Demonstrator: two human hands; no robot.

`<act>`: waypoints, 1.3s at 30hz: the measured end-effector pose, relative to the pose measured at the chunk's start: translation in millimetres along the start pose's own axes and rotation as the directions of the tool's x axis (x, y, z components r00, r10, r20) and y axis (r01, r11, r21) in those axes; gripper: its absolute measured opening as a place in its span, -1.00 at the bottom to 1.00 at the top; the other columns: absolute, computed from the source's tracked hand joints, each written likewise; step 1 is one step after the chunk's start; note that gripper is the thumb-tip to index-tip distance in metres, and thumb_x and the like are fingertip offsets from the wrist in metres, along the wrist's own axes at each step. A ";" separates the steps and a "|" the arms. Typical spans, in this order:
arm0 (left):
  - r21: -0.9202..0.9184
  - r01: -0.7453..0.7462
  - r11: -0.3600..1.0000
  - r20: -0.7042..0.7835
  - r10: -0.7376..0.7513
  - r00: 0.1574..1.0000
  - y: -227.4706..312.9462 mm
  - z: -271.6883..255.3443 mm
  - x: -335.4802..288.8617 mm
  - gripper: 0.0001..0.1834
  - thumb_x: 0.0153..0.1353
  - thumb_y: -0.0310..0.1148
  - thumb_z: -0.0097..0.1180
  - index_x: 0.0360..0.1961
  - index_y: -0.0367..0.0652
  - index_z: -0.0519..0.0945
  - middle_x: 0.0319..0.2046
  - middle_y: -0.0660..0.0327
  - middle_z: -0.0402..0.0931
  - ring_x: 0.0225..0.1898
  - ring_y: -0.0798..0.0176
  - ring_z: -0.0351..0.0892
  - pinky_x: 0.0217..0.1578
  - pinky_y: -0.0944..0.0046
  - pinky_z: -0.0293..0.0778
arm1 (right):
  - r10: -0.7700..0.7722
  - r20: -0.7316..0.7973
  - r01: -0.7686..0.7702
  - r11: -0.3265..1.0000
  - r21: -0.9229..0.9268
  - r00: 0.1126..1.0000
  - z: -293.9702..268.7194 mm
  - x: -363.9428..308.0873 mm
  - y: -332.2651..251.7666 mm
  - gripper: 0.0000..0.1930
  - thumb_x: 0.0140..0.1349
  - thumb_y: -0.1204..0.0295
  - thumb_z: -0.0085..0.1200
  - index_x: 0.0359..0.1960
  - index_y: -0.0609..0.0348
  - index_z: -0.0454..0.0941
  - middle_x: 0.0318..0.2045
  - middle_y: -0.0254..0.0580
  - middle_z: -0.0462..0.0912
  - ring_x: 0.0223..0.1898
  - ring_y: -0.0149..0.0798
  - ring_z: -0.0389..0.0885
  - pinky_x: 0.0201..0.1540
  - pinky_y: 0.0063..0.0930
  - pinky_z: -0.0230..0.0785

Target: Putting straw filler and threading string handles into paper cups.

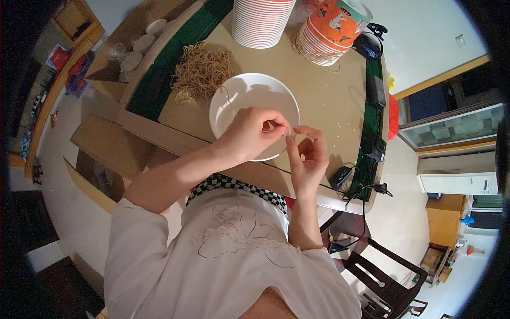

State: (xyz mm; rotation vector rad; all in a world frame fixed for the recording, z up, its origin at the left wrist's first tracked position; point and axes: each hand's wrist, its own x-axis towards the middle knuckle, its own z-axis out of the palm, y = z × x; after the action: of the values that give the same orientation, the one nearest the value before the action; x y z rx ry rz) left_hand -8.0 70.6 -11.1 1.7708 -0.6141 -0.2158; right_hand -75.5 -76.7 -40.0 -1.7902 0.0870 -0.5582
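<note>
A white round tub (255, 85) stands on the table in front of me, its opening facing up. A thin tan cord (229, 100) hangs over its inner wall. My left hand (252, 130) reaches across the tub with thumb and forefinger pinched at its right rim. Close beside it, my right hand (308, 155) has its thumb and forefinger drawn together, the other fingers curled. The fingertips of both hands nearly meet; the small thing between them is too fine to make out. Left of the tub lies a loose heap of tan cord (201, 70).
Tall stacks of striped tubs (263, 24) and orange patterned tubs (332, 32) stand at the back. Black adapters and cables (377, 149) line the table's right edge. Cardboard boxes (109, 146) sit on the left, and a dark chair (385, 271) at lower right.
</note>
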 end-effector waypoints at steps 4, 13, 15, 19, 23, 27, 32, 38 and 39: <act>-0.018 0.044 0.999 -0.016 -0.045 0.999 0.1 -1.2 1.1 -0.89 0.23 -0.48 0.13 -0.27 -0.29 0.63 -0.37 0.25 0.65 -0.36 0.48 0.56 -0.31 0.44 0.47 | -0.031 0.018 0.032 0.996 -0.078 0.999 1.9 5.2 -1.9 -0.88 0.10 0.62 0.22 -0.33 0.19 0.57 -0.36 -0.31 0.60 -0.63 -0.61 0.34 -0.59 -0.69 0.22; -0.016 0.061 0.998 -0.047 -0.061 0.997 -1.2 -1.8 4.1 -0.89 0.23 -0.46 0.14 -0.27 -0.27 0.62 -0.38 0.28 0.63 -0.38 0.52 0.52 -0.32 0.46 0.45 | -0.017 0.050 0.025 0.988 -0.154 0.999 3.1 10.1 -4.9 -0.89 0.13 0.62 0.20 -0.31 0.22 0.57 -0.53 -0.49 0.54 -0.60 -0.68 0.22 -0.56 -0.75 0.07; -0.033 0.058 0.998 -0.050 -0.059 0.997 -1.5 -1.9 5.0 -0.89 0.23 -0.46 0.15 -0.28 -0.27 0.62 -0.39 0.29 0.62 -0.39 0.52 0.50 -0.32 0.46 0.43 | -0.043 0.045 0.049 0.989 -0.140 0.998 4.8 11.1 -4.1 -0.89 0.14 0.62 0.20 -0.30 0.22 0.57 -0.53 -0.48 0.54 -0.60 -0.68 0.22 -0.56 -0.75 0.07; -0.050 0.061 0.997 -0.060 -0.064 0.996 -1.9 -0.7 4.7 -0.91 0.22 -0.46 0.15 -0.29 -0.25 0.62 -0.41 0.32 0.61 -0.41 0.53 0.48 -0.34 0.47 0.41 | -0.079 0.059 0.089 0.981 -0.175 0.995 1.7 10.7 -2.3 -0.89 0.15 0.62 0.19 -0.29 0.24 0.56 -0.52 -0.49 0.53 -0.59 -0.69 0.22 -0.55 -0.75 0.06; -0.040 0.047 0.998 -0.067 -0.049 0.997 -2.2 2.4 3.8 -0.92 0.21 -0.46 0.16 -0.31 -0.24 0.62 -0.44 0.34 0.60 -0.45 0.54 0.44 -0.37 0.47 0.40 | -0.034 0.050 0.041 0.988 -0.151 0.998 -0.2 8.8 -2.1 -0.90 0.16 0.61 0.18 -0.29 0.24 0.56 -0.52 -0.46 0.54 -0.58 -0.67 0.29 -0.53 -0.74 0.13; -0.043 0.029 0.999 -0.092 -0.032 0.995 -2.1 4.7 3.1 -0.92 0.20 -0.46 0.18 -0.32 -0.24 0.62 -0.47 0.34 0.58 -0.47 0.55 0.41 -0.40 0.47 0.39 | 0.013 0.046 -0.010 0.997 -0.071 0.999 1.1 7.7 -3.6 -0.90 0.15 0.59 0.20 -0.29 0.24 0.57 -0.54 -0.36 0.59 -0.55 -0.62 0.42 -0.49 -0.71 0.27; -0.030 0.019 0.999 -0.081 -0.022 0.996 0.9 4.4 2.9 -0.91 0.19 -0.46 0.17 -0.31 -0.25 0.62 -0.46 0.33 0.59 -0.48 0.54 0.44 -0.43 0.45 0.39 | 0.003 0.042 0.001 0.995 -0.098 0.999 1.9 7.2 -6.9 -0.93 0.18 0.57 0.18 -0.30 0.26 0.58 -0.54 -0.34 0.59 -0.54 -0.61 0.44 -0.48 -0.70 0.28; 0.082 -0.062 0.995 -0.120 0.071 0.990 2.4 6.9 0.5 -0.94 0.16 -0.50 0.13 -0.36 -0.28 0.55 -0.46 0.13 0.59 -0.45 0.21 0.61 -0.43 0.26 0.49 | 0.015 0.048 -0.006 0.984 -0.180 0.999 0.3 7.1 -10.9 -0.92 0.20 0.54 0.19 -0.32 0.30 0.60 -0.57 -0.28 0.57 -0.57 -0.59 0.39 -0.51 -0.65 0.26; 0.132 -0.092 0.987 -0.128 0.109 0.986 1.8 8.1 0.1 -0.95 0.16 -0.51 0.12 -0.35 -0.26 0.53 -0.46 0.13 0.57 -0.45 0.16 0.60 -0.43 0.23 0.49 | 0.015 0.048 -0.006 0.981 -0.194 0.999 0.1 7.1 -11.3 -0.92 0.20 0.54 0.18 -0.32 0.30 0.59 -0.57 -0.27 0.56 -0.58 -0.59 0.38 -0.52 -0.65 0.25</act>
State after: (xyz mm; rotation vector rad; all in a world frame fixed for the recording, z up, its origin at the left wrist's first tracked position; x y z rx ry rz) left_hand -12.0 63.4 -11.7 1.8528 -0.6283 0.0127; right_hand -71.8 -75.7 -27.2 -1.9906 0.1202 -0.5114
